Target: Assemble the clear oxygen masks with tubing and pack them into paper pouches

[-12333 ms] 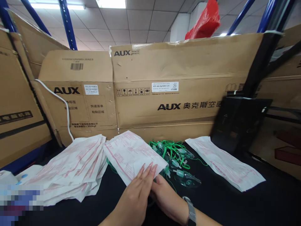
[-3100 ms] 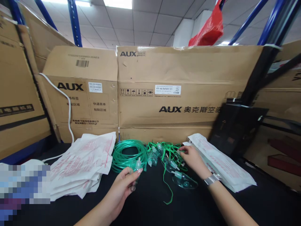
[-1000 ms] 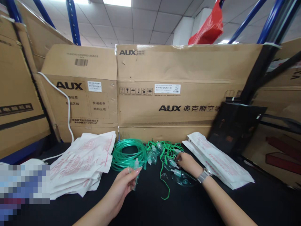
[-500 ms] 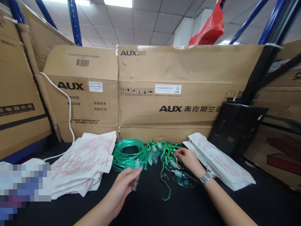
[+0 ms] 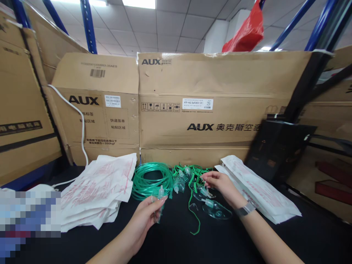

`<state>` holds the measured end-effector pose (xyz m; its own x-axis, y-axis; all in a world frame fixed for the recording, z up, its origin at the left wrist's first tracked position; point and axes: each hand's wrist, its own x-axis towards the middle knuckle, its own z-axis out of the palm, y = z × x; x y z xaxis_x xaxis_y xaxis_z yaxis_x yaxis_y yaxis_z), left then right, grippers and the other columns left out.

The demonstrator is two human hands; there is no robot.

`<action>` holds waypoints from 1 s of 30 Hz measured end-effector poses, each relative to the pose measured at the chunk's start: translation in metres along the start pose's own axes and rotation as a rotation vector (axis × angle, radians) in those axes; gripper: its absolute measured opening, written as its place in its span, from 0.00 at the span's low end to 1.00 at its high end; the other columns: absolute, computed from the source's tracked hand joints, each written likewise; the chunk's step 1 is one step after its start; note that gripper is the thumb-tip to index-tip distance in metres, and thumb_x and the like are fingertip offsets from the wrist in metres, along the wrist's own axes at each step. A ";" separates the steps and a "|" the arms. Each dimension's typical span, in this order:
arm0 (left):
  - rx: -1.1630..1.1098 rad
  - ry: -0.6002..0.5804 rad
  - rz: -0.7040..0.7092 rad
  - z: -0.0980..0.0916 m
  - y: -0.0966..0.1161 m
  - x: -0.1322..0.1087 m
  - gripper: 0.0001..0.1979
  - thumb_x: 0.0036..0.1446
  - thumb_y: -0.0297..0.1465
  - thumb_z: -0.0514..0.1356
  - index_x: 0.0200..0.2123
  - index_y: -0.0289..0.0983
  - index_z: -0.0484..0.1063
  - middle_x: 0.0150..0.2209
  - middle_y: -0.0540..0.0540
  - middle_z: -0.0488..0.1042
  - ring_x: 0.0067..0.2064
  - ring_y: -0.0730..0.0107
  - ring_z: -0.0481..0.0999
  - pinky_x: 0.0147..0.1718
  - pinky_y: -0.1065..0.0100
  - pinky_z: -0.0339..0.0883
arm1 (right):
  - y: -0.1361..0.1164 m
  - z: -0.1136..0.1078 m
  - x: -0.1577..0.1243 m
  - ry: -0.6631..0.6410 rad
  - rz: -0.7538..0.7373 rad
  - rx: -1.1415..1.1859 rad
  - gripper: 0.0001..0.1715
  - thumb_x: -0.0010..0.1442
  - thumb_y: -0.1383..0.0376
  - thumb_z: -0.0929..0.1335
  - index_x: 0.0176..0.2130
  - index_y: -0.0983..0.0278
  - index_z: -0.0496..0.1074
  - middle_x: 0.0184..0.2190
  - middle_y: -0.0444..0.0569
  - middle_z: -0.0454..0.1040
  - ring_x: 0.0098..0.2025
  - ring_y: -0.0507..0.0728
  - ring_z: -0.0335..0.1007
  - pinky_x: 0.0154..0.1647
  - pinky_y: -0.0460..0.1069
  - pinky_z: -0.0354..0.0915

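My left hand (image 5: 150,209) is closed around a clear, green-tinted oxygen mask (image 5: 161,190), its pale connector pointing up above the thumb. A pinch of fingertips and thumb forms my right hand (image 5: 220,185), at the right side of a tangle of green elastic straps (image 5: 196,172); what sits between the fingers is too small to make out. Below that hand lies another clear mask (image 5: 217,211) on the black surface. More small masks (image 5: 180,181) rest among the straps. One green strap (image 5: 191,205) trails toward me.
Coiled green tubing (image 5: 152,172) lies behind my left hand. White printed pouches are stacked at the left (image 5: 96,190), and more white pouches (image 5: 261,190) lie at the right. Large cardboard boxes (image 5: 220,84) wall off the back. A black bag (image 5: 277,150) stands at the back right.
My right hand has shifted slightly left at the straps, its fingers still pinched. The left hand keeps the mask in nearly the same place.
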<state>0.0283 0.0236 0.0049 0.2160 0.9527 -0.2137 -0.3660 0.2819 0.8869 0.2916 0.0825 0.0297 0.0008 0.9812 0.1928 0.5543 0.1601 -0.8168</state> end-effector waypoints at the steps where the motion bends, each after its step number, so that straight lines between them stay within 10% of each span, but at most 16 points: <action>1: 0.001 0.000 0.000 0.000 0.000 0.000 0.13 0.38 0.37 0.66 0.19 0.35 0.67 0.18 0.56 0.61 0.21 0.79 0.58 0.23 0.75 0.49 | -0.001 0.000 0.000 -0.016 -0.008 -0.029 0.14 0.53 0.61 0.60 0.32 0.68 0.68 0.29 0.51 0.73 0.27 0.52 0.69 0.29 0.46 0.66; 16: 0.010 -0.011 0.018 -0.003 -0.004 0.003 0.13 0.41 0.36 0.65 0.21 0.35 0.65 0.20 0.56 0.60 0.22 0.80 0.58 0.24 0.75 0.50 | -0.040 0.040 -0.045 -0.291 -0.248 -0.710 0.09 0.46 0.76 0.63 0.27 0.67 0.70 0.31 0.54 0.70 0.36 0.60 0.65 0.42 0.52 0.56; 30: 0.047 -0.014 0.015 -0.003 -0.004 0.004 0.14 0.42 0.36 0.65 0.20 0.35 0.63 0.19 0.56 0.59 0.22 0.80 0.57 0.23 0.76 0.49 | -0.018 0.043 -0.025 -0.219 -0.154 -0.403 0.10 0.51 0.75 0.59 0.29 0.65 0.65 0.22 0.45 0.72 0.24 0.50 0.68 0.25 0.43 0.60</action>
<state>0.0276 0.0262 -0.0011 0.2231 0.9552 -0.1947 -0.3266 0.2614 0.9083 0.2455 0.0594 0.0164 -0.2579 0.9559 0.1403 0.8126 0.2932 -0.5037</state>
